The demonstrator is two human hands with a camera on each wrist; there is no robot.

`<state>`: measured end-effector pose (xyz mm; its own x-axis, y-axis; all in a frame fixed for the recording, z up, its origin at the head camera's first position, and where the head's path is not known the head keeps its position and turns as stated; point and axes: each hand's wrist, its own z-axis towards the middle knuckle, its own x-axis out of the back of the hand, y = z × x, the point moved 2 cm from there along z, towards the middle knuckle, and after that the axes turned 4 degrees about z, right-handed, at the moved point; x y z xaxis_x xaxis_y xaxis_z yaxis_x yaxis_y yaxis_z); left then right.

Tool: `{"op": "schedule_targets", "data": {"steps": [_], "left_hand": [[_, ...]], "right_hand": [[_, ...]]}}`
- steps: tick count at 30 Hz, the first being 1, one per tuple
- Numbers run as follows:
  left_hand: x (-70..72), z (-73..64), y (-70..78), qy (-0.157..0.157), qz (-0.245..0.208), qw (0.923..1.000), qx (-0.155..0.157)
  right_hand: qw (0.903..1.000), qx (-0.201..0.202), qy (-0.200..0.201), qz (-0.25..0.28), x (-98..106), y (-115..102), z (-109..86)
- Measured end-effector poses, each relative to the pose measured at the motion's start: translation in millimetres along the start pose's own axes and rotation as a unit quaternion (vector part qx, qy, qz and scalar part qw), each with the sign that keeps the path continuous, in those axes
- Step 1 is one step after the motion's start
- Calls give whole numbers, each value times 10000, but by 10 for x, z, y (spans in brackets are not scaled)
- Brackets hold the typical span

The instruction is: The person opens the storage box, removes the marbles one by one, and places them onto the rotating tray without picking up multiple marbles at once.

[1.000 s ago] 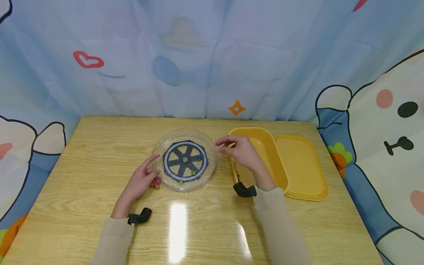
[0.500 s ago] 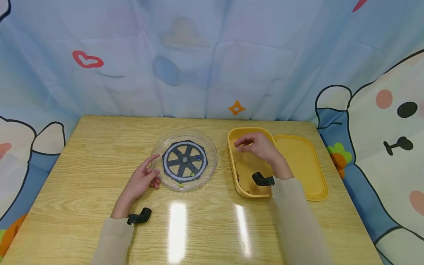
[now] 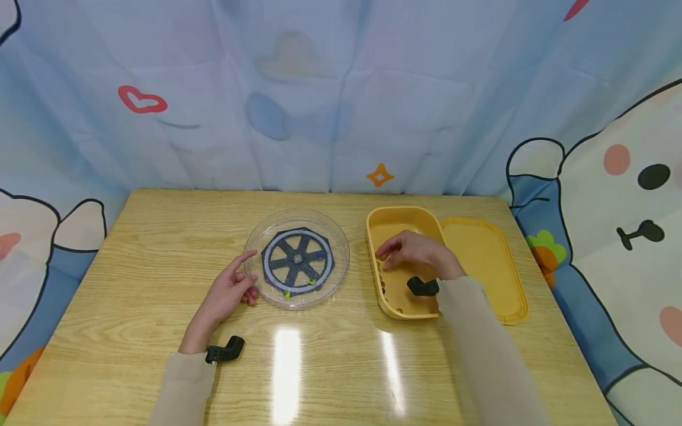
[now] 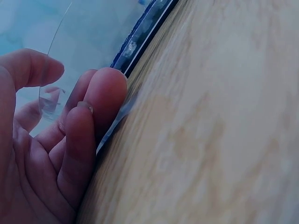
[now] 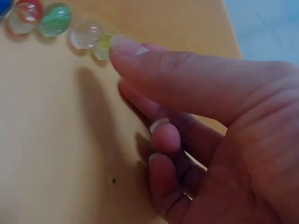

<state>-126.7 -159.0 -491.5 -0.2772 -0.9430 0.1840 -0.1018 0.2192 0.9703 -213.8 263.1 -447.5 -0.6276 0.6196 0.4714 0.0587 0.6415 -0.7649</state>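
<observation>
My left hand [image 3: 228, 291] grips the near left rim of a clear round dish [image 3: 343, 269]. Its thumb and fingers lie on either side of the clear wall [image 4: 56, 42] in the left wrist view. A dark six-spoked wheel shape with a pale ring [image 3: 293, 284] shows in the dish, with a blue marble [image 3: 319, 255] and two yellow-green bits on it. My right hand [image 3: 412, 248] is down inside a yellow box [image 3: 391, 296]. Its thumb tip overlaps a yellow marble [image 5: 103, 49] in the right wrist view; whether it pinches it, I cannot tell.
More marbles lie in a row along the box's left wall, among them a clear one [image 5: 86, 33], a green one [image 5: 55, 19] and a red-streaked one [image 5: 24, 17]. A yellow lid [image 3: 487, 260] lies right of the box. Behind the wooden table [image 3: 160, 236] hangs a blue curtain [image 3: 213, 136].
My right hand has moved right from the dish's right edge to over the yellow box, then down to the marbles by its left wall. My left hand has stayed on the dish.
</observation>
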Motion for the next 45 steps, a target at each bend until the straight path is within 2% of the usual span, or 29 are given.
{"op": "schedule_targets", "data": {"steps": [8, 13, 22, 30, 35, 45], "left_hand": [[14, -2, 1, 56, 43, 10000, -14], [3, -12, 37, 56, 14, 10000, -74], [6, 10, 36, 23, 64, 10000, -4], [-10, 22, 34, 49, 52, 9999, -84], [-13, 24, 13, 94, 79, 9998, -134], [-15, -4, 13, 58, 67, 9999, -142]], "right_hand": [[9999, -131, 100, -15, -57, -28, 67], [9996, -80, 173, -215, -62, -56, 64], [9994, 48, 161, -293, -34, -75, 36], [9995, 152, 233, -162, 31, -93, -21], [9982, 349, 472, 120, 62, -127, -84], [9935, 392, 1007, 345, 82, -297, -270]]}}
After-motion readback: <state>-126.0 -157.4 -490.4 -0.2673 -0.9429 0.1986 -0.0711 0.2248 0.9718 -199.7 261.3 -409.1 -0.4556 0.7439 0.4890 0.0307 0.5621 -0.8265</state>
